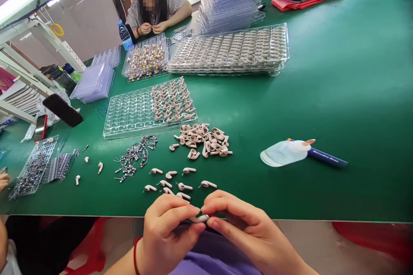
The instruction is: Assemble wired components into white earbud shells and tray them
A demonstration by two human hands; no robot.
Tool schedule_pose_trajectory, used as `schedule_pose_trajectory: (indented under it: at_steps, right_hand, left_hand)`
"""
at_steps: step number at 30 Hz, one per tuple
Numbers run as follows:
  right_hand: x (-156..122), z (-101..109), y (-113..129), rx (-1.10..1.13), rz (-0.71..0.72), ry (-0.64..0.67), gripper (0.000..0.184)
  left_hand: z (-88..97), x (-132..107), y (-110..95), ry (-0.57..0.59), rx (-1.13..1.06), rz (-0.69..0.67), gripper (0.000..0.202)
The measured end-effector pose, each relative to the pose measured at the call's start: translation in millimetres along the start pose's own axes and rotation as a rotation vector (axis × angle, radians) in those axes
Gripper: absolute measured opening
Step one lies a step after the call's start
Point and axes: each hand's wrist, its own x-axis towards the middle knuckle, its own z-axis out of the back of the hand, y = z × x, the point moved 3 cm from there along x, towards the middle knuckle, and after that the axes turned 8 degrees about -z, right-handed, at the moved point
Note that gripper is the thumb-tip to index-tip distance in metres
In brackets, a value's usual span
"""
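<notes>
Near the front edge of the green table, my left hand (171, 227) pinches a pale earbud shell (199, 218) between thumb and fingers. My right hand (238, 223) is closed at the shell's right end, thumb and forefinger pressed against it; a thin wire-like bit shows by those fingers. Just beyond my hands lie several separate earbud shells (184, 187) with fine wires sticking out. A heap of beige earbud shells (209, 139) sits farther back. Left of it is a loose pile of small wired parts (135, 154). Any small part inside the held shell is hidden.
A clear tray (129, 114) partly filled with shells stands behind the piles. Stacked filled trays (229, 51) lie farther back. At right are a white-blue bottle-like item (285, 153) and a dark blue pen-like tool (327, 157). A co-worker (155, 4) sits across the table (322, 94).
</notes>
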Motion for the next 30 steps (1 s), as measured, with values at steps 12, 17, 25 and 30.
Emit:
schedule_pose_trajectory:
  at_steps: [12,17,25,30]
  right_hand:
    - [-4,-6,4,-0.024,0.163,-0.069,0.009]
    - [-4,-7,4,0.0,0.129,-0.058,0.011]
    - [-6,2,-1,-0.128,0.155,-0.098,0.012]
    - [-5,85,6,-0.655,0.261,-1.09,0.053]
  left_hand:
    - [-5.0,5,-9,0.033,0.12,-0.059,0.019]
    - [-2.5,9,-13,0.007,0.124,-0.084,0.02]
    - [-1.7,4,-10,0.025,0.149,-0.064,0.02]
    - [7.1,-15,5,0.002,0.312,-0.021,0.019]
